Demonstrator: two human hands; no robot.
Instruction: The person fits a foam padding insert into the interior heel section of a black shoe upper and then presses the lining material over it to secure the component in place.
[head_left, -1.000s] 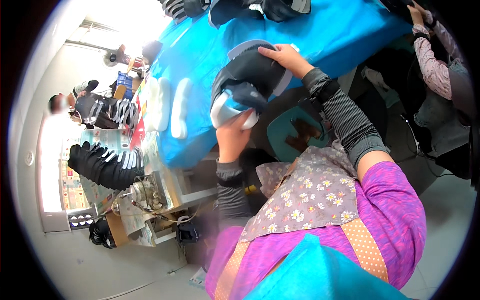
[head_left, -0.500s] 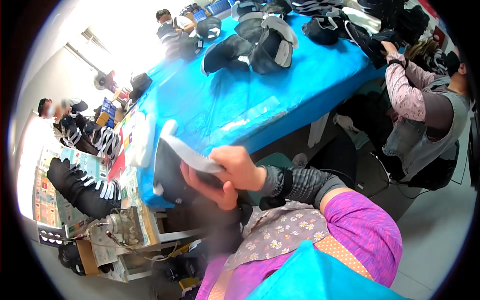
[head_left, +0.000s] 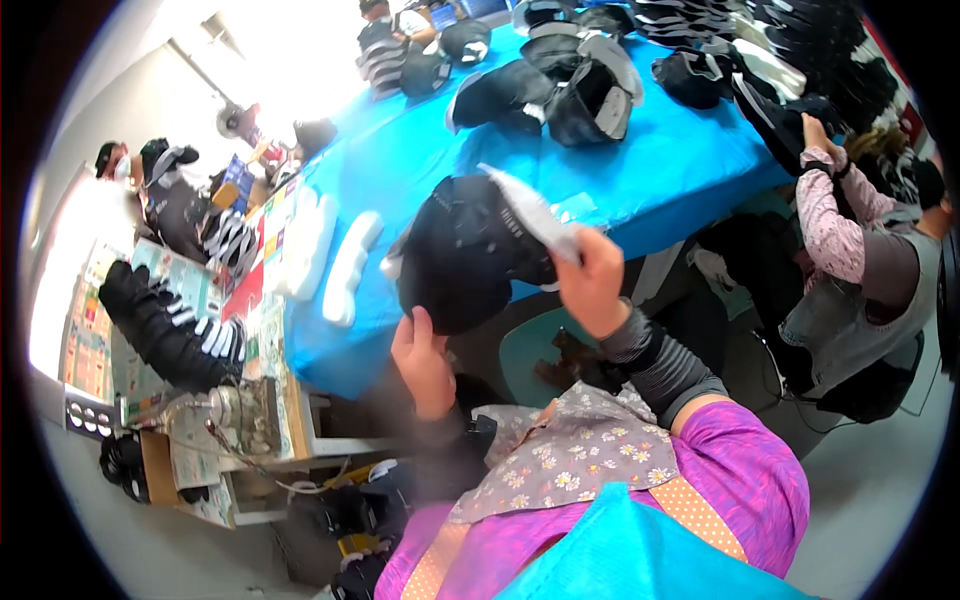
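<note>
A black cap (head_left: 455,255) with a pale grey brim is held up in front of me, over the near edge of the blue-covered table (head_left: 400,165). My right hand (head_left: 592,285) pinches the brim's near right end. At the lower edge of the crown, my left hand (head_left: 422,365) has its thumb against the black fabric; its other fingers are partly hidden. Small pale lettering shows on the crown and the brim. On the table to the left lies a curved white pad (head_left: 352,268), beside a stack of similar white pads (head_left: 305,250).
More black caps (head_left: 595,105) lie on the far part of the table. Nested caps (head_left: 175,335) fill a side table at left, near a glass jar (head_left: 245,418). A co-worker (head_left: 850,240) sits at right holding a cap. A green stool (head_left: 535,350) stands below the table edge.
The cap has turned so its crown's outside faces me, and it has moved right. My hands have spread apart from close together. The curved white pad now shows beside the stack.
</note>
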